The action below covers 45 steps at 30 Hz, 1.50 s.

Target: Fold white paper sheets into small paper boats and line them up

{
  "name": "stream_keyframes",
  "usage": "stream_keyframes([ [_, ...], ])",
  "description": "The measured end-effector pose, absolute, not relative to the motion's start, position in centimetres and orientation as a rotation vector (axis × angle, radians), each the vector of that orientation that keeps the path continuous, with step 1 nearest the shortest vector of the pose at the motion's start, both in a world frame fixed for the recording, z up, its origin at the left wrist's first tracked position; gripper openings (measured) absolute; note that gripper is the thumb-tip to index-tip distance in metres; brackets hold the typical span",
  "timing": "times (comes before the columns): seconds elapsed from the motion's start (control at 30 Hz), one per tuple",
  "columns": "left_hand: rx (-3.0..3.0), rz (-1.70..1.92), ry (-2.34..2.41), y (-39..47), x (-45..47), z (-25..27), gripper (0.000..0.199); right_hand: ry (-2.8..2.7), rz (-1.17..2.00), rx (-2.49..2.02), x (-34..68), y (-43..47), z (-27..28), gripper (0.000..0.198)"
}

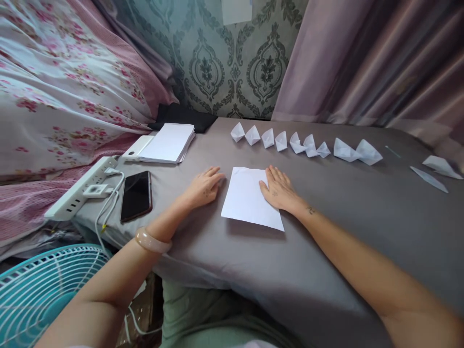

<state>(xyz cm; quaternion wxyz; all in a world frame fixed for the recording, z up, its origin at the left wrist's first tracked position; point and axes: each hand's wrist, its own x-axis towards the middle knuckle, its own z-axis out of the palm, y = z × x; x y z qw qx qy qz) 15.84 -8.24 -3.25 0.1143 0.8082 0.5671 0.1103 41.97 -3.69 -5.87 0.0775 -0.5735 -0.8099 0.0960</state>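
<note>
Pretty sure my remote feed is coming from somebody's home, cos I've got damask-style wallpaper [234,72] at 12 o'clock, mauve drapes [337,58] around 1 to 2, and rose-print fabric [54,77] hanging at 10. At 9 I can see a white power strip [80,189] and a phone [136,197] on a table [362,217] covered in plain grey cloth, plus a turquoise fan [54,285] at 8, so it all reads domestic to me, tbh.
</note>
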Motion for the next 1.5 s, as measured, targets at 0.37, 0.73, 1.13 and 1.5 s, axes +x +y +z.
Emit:
stream_keyframes([
  [0.37, 2.450, 0.429, 1.077, -9.7, 17.2, -2.6, 0.042, -2.422, 0.126, -1.391, 45.3, -4.4, -4.9, 0.032],
  [0.73, 2.256, 0.621, 1.317, -7.7, 18.7, -2.6, 0.026, -2.343, 0.280, -1.435, 47.2, -2.7, -5.9, 0.054],
  [1.13, 1.920, 0.519, 1.860, -6.2, 20.3, -3.3, 0.051, -1.972, -0.124, -1.055, 44.7, -6.5, -3.4, 0.030],
  [1.5, 2.217, 0.487, 1.843, -7.9, 20.5, -3.4, 0.061, -2.529, -0.026, -1.267, 43.6, -7.5, -4.7, 0.047],
])
